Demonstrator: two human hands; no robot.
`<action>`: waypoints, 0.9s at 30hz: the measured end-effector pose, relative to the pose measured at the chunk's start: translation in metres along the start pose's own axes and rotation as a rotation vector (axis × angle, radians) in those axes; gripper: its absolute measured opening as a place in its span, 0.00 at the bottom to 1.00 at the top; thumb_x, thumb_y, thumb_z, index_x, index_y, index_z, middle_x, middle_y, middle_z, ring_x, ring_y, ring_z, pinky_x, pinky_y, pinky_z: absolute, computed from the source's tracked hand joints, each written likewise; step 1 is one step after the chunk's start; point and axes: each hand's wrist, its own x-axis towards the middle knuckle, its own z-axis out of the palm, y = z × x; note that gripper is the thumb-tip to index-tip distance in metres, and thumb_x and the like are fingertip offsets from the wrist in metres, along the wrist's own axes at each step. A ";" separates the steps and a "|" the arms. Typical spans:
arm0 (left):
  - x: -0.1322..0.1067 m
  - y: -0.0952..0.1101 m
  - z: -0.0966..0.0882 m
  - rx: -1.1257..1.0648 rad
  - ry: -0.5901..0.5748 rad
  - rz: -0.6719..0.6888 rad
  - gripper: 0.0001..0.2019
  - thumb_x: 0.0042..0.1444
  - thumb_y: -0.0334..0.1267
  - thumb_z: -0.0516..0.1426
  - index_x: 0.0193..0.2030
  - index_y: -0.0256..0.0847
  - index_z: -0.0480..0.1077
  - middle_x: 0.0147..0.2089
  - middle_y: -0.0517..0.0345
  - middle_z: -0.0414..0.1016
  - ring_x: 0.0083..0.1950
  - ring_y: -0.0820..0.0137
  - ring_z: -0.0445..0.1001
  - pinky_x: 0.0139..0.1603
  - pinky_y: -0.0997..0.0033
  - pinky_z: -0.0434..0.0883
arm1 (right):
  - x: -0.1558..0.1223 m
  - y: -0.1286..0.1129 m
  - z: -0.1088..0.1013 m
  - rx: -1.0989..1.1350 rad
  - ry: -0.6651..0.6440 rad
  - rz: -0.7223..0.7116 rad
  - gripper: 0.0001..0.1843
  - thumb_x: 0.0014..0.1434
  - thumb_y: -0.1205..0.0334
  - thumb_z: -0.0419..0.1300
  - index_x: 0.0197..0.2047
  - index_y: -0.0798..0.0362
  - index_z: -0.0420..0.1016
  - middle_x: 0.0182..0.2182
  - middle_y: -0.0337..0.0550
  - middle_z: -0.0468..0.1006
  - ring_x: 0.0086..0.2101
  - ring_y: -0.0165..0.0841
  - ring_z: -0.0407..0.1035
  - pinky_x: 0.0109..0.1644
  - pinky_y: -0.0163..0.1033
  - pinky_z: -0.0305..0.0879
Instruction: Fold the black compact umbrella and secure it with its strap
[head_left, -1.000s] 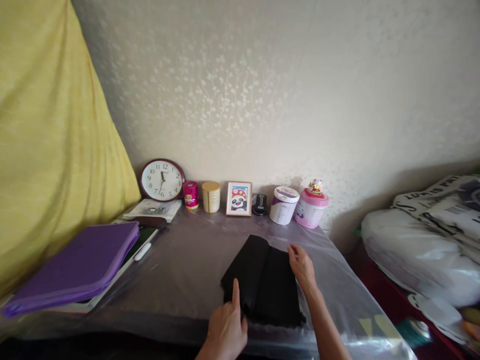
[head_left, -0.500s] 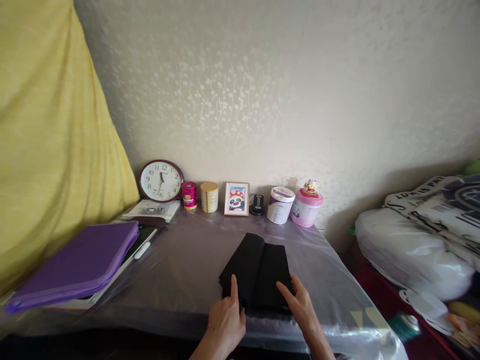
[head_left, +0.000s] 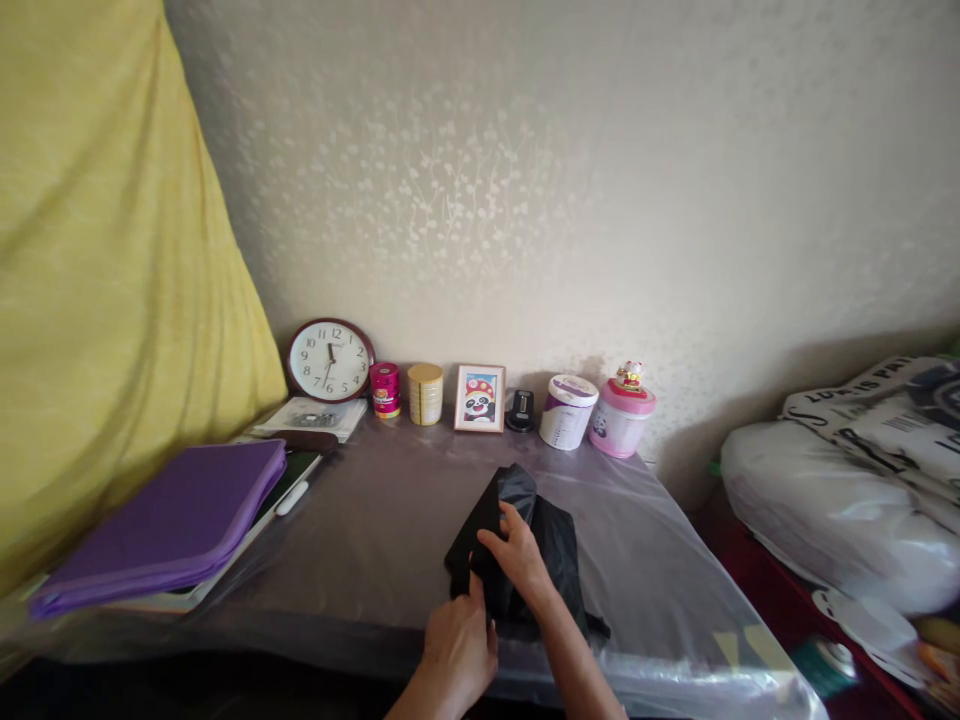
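While the left hand (head_left: 457, 642) pins black cloth (head_left: 561, 548), right hand (head_left: 519, 562) grips it

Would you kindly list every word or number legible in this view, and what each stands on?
"12", with the other hour numerals: round dark-rimmed wall clock.
"IS PA", part of a longer line: white printed bag.
Labels on red tin, yellow tin, white tub, pink tub: too small to read.

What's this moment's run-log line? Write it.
left hand: pressing black cloth near edge | right hand: on cloth's middle, grip unclear | cloth: on plastic-covered table
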 end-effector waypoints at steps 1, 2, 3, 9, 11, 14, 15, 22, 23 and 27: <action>0.000 -0.001 0.000 -0.001 -0.001 -0.004 0.28 0.55 0.35 0.48 0.62 0.26 0.51 0.42 0.41 0.75 0.41 0.60 0.75 0.40 0.66 0.68 | 0.002 0.003 0.004 -0.066 0.000 0.007 0.25 0.48 0.62 0.60 0.51 0.52 0.67 0.32 0.43 0.79 0.36 0.40 0.74 0.38 0.42 0.70; -0.001 -0.001 0.000 -0.005 -0.004 -0.006 0.27 0.55 0.35 0.49 0.61 0.26 0.52 0.41 0.42 0.75 0.41 0.59 0.75 0.40 0.66 0.68 | 0.003 0.005 0.006 -0.120 -0.007 0.015 0.26 0.47 0.63 0.60 0.52 0.53 0.67 0.34 0.45 0.79 0.38 0.40 0.74 0.40 0.42 0.69; -0.002 -0.002 0.000 -0.010 -0.008 -0.006 0.27 0.55 0.35 0.49 0.61 0.25 0.51 0.41 0.42 0.75 0.41 0.59 0.75 0.40 0.65 0.68 | 0.004 0.006 0.007 -0.159 -0.024 0.021 0.27 0.47 0.63 0.60 0.53 0.54 0.66 0.36 0.47 0.79 0.40 0.40 0.73 0.42 0.42 0.68; -0.017 -0.004 -0.007 0.028 0.194 0.079 0.22 0.59 0.36 0.45 0.60 0.32 0.55 0.56 0.41 0.65 0.56 0.58 0.65 0.53 0.61 0.63 | 0.006 -0.005 -0.003 -0.250 -0.158 0.002 0.23 0.52 0.61 0.58 0.52 0.55 0.67 0.37 0.48 0.79 0.40 0.37 0.73 0.42 0.38 0.66; -0.018 -0.003 -0.011 0.024 0.292 0.162 0.17 0.59 0.35 0.44 0.53 0.38 0.63 0.54 0.46 0.66 0.55 0.59 0.64 0.54 0.59 0.62 | 0.006 -0.011 -0.007 -0.244 -0.207 -0.044 0.18 0.55 0.58 0.56 0.48 0.53 0.71 0.32 0.43 0.79 0.34 0.34 0.74 0.38 0.36 0.65; -0.012 -0.001 -0.011 -0.044 0.333 0.357 0.14 0.58 0.31 0.44 0.44 0.42 0.68 0.49 0.52 0.68 0.49 0.63 0.67 0.52 0.60 0.64 | 0.007 -0.017 -0.013 -0.164 -0.333 -0.097 0.14 0.59 0.55 0.50 0.41 0.50 0.74 0.28 0.38 0.79 0.30 0.31 0.72 0.34 0.33 0.64; -0.008 -0.002 -0.009 -0.060 0.344 0.409 0.15 0.56 0.29 0.44 0.44 0.42 0.68 0.50 0.53 0.68 0.50 0.63 0.66 0.53 0.60 0.63 | 0.007 -0.018 -0.014 -0.145 -0.381 -0.110 0.15 0.60 0.56 0.49 0.39 0.50 0.75 0.27 0.37 0.79 0.30 0.30 0.72 0.33 0.32 0.64; 0.007 -0.012 0.021 -0.058 0.418 0.472 0.28 0.46 0.28 0.50 0.58 0.40 0.59 0.59 0.50 0.61 0.60 0.58 0.59 0.58 0.52 0.61 | -0.002 -0.032 -0.016 -0.388 -0.415 -0.248 0.13 0.58 0.63 0.52 0.41 0.47 0.76 0.32 0.37 0.80 0.36 0.32 0.72 0.41 0.35 0.64; 0.007 -0.014 0.024 -0.052 0.416 0.465 0.29 0.46 0.28 0.50 0.58 0.40 0.59 0.59 0.49 0.62 0.59 0.58 0.60 0.58 0.52 0.62 | -0.007 -0.034 -0.016 -0.410 -0.400 -0.292 0.13 0.58 0.63 0.52 0.40 0.46 0.77 0.32 0.38 0.80 0.37 0.33 0.71 0.42 0.36 0.64; 0.007 -0.017 0.032 -0.014 0.415 0.470 0.31 0.45 0.27 0.50 0.60 0.37 0.58 0.60 0.45 0.62 0.61 0.55 0.59 0.58 0.51 0.62 | -0.024 -0.028 -0.024 -0.258 -0.335 -0.470 0.14 0.62 0.63 0.49 0.43 0.47 0.75 0.37 0.39 0.78 0.40 0.32 0.69 0.46 0.37 0.64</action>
